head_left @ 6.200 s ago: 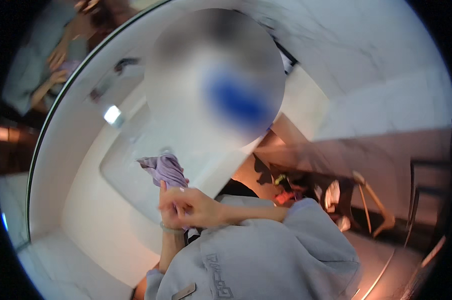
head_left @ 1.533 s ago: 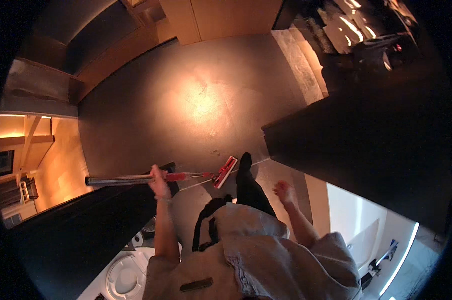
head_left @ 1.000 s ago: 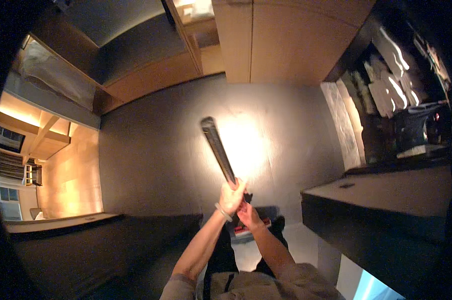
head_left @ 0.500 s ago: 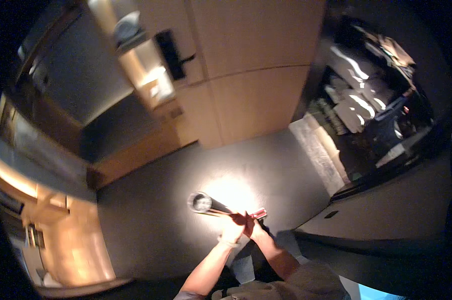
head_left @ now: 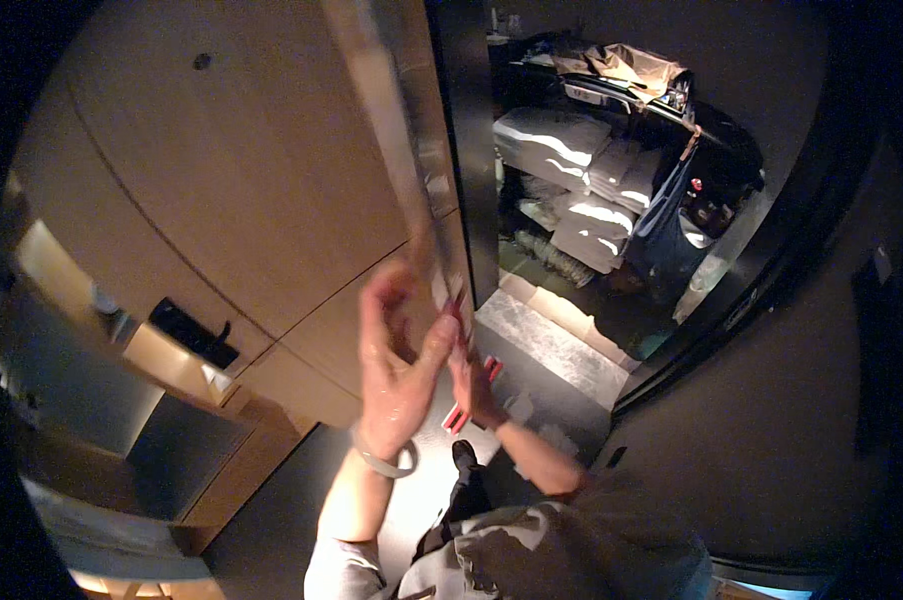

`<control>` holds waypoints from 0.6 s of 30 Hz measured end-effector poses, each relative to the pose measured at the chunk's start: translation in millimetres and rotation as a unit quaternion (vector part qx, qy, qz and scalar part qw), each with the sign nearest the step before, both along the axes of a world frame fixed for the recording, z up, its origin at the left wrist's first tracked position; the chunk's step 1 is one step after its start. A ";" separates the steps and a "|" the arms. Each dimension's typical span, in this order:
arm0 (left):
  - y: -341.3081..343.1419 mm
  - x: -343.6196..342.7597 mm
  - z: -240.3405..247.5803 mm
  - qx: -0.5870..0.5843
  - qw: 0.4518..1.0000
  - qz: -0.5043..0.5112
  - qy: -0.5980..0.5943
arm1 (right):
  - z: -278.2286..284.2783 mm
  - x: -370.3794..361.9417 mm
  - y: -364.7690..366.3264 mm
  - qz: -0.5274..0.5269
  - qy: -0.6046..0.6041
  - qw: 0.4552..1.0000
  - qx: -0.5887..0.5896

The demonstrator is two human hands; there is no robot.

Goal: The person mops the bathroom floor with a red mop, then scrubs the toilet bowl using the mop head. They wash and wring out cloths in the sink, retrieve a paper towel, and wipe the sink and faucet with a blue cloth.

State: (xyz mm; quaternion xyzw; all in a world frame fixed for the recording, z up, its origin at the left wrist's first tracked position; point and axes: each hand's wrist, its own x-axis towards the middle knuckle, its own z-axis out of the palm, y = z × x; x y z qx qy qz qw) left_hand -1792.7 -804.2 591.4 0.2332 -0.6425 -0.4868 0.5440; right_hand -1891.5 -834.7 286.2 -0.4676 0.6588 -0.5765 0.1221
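My left hand (head_left: 396, 370), with a pale band at its wrist, is raised in the middle. Its thumb and curled fingers stand apart, beside a long, pale, pole-like thing (head_left: 396, 130) that is smeared by motion. The pole runs from the top of the view down to my hands. Lower and to the right, my right hand (head_left: 476, 395) is closed round the pole's lower end. A red piece with pale parts (head_left: 456, 418) sticks out on both sides of that hand. The pole's kind cannot be made out.
Wood-panelled doors (head_left: 251, 130) rise on the left, with a black handle (head_left: 191, 332). On the right, an open dark closet holds stacked light-coloured folded textiles (head_left: 581, 190) and a brown paper bag (head_left: 636, 72). My shoe (head_left: 463, 455) stands on the lit grey floor (head_left: 416, 510).
The view has swung right, toward the closet. The long thing, before pointing leftward over the lit floor, now points up. My left hand has risen and its fingers have come apart.
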 end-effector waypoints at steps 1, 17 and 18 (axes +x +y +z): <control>-22.3 -1.9 3.3 -0.054 0.998 0.030 -0.025 | 13.9 -38.7 -21.0 -0.007 -0.032 0.999 0.010; -340.5 -259.8 -120.2 0.139 0.972 -0.118 -0.150 | 447.9 -466.1 -148.6 -0.035 -0.175 0.919 -0.351; -356.9 -281.1 -128.9 0.131 0.969 -0.126 -0.166 | 463.2 -491.0 -157.4 -0.016 -0.141 0.927 -0.348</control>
